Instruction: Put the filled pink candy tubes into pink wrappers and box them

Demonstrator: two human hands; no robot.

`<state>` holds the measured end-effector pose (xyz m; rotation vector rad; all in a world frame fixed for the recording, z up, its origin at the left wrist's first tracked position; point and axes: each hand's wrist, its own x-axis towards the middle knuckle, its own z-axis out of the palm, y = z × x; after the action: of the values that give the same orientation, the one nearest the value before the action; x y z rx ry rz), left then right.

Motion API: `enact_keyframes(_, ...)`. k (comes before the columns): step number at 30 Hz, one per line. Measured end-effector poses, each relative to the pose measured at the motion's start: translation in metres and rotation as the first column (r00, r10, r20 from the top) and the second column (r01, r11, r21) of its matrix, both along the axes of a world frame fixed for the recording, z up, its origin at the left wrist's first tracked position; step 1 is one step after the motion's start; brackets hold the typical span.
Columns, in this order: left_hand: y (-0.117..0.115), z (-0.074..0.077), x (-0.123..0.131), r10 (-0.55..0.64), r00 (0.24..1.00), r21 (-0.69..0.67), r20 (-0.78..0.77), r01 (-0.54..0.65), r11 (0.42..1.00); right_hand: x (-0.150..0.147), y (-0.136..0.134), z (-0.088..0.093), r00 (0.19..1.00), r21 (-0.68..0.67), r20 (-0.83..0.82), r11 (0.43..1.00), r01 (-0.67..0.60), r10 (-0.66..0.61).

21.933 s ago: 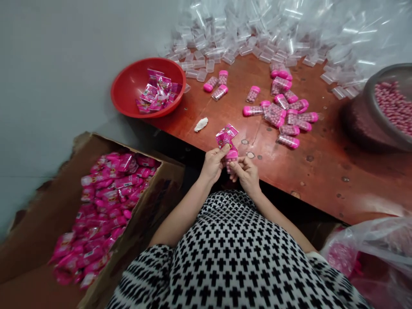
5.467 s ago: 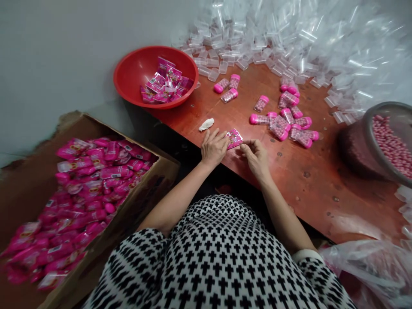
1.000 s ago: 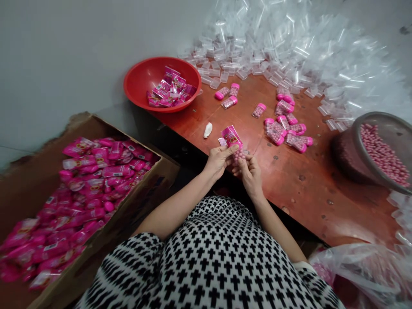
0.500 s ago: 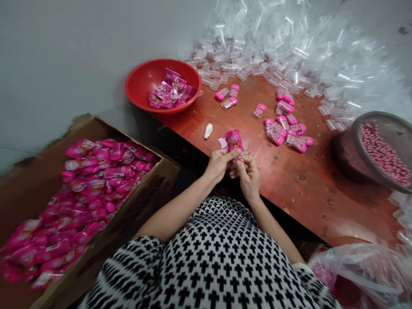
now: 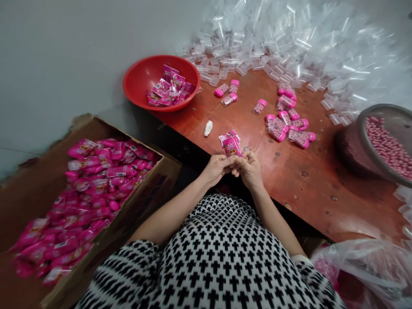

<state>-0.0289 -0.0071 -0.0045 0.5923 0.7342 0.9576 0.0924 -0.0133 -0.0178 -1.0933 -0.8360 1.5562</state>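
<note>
**Both hands pinched on one pink wrapper at the table's edge**

From where I stand, the left hand (image 5: 216,167) and the right hand (image 5: 250,171) meet knuckle to knuckle just over the near edge of the table (image 5: 305,189). Between them they hold a wrapper (image 5: 231,145). The fingertips of both hands are closed on its lower end, thumbs pressed in, and the rest of it stands up above them.

The step in hand looks to me like working that wrapper between the fingers. Its bottom is buried in the grip, so I can't tell whether anything sits inside. Handling it from here calls for a light, even pinch from both sides, I'd judge, since the film looks thin and ready to crumple.

The wrapper itself is bright pink and glossy, with a small round print on the face. Its top corners are splayed and a little creased (a paler flap pokes out to the left).

Around it:
- A red bowl (image 5: 140,77) of like wrappers sits at the far left corner.
- Capped bottles (image 5: 285,124) lie scattered mid-table.
- A heap of clear tubes (image 5: 289,38) lies beyond them.
- A tub (image 5: 359,128) of pink pellets stands at the right.
- A box (image 5: 154,193) of pink packs stands below, to the left.
</note>
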Motion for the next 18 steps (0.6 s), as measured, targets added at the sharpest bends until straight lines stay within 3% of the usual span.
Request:
enact_keyframes(3, -0.005, 0.003, -0.011, -0.034, 0.999, -0.014, -0.027, 0.033, 0.999, -0.008, 0.002, 0.002, 0.997, -0.027, -0.002, 0.996, -0.079, 0.079)
enact_keyframes(4, -0.007, 0.007, -0.018, 0.012, 1.000, -0.016, -0.027, -0.013, 1.000, -0.010, 0.002, 0.003, 0.994, -0.020, -0.004, 0.994, -0.112, 0.112)
enact_keyframes(6, -0.013, 0.016, -0.040, 0.238, 0.971, 0.006, 0.002, -0.238, 0.971, -0.013, 0.001, 0.006, 0.985, 0.007, -0.002, 0.985, -0.172, 0.172)
enact_keyframes(7, -0.015, 0.020, -0.054, 0.391, 0.920, 0.030, 0.031, -0.392, 0.920, -0.012, 0.001, 0.008, 0.982, 0.022, 0.008, 0.982, -0.188, 0.188)
enact_keyframes(9, -0.018, 0.026, -0.083, 0.656, 0.748, 0.111, 0.100, -0.664, 0.740, -0.008, 0.002, 0.009, 0.983, 0.036, 0.050, 0.983, -0.181, 0.179)
enact_keyframes(11, -0.016, 0.026, -0.104, 0.778, 0.621, 0.187, 0.091, -0.778, 0.599, -0.002, 0.003, 0.009, 0.987, 0.032, 0.099, 0.991, -0.130, 0.127)
enact_keyframes(12, -0.013, 0.023, -0.109, 0.799, 0.599, 0.216, 0.048, -0.788, 0.577, 0.001, 0.004, 0.008, 0.989, 0.027, 0.116, 0.995, -0.100, 0.096)
enact_keyframes(14, -0.001, 0.013, -0.102, 0.752, 0.652, 0.293, -0.097, -0.703, 0.648, 0.006, 0.004, 0.006, 0.990, 0.020, 0.133, 0.998, -0.052, 0.049)
enact_keyframes(17, 0.025, -0.007, -0.067, 0.576, 0.723, 0.492, -0.382, -0.368, 0.789, 0.009, 0.002, 0.005, 0.990, 0.018, 0.139, 0.999, -0.030, 0.027)
enact_keyframes(18, 0.034, -0.014, -0.053, 0.541, 0.711, 0.550, -0.450, -0.257, 0.795, 0.009, 0.001, 0.005, 0.989, 0.012, 0.142, 0.999, -0.034, 0.032)
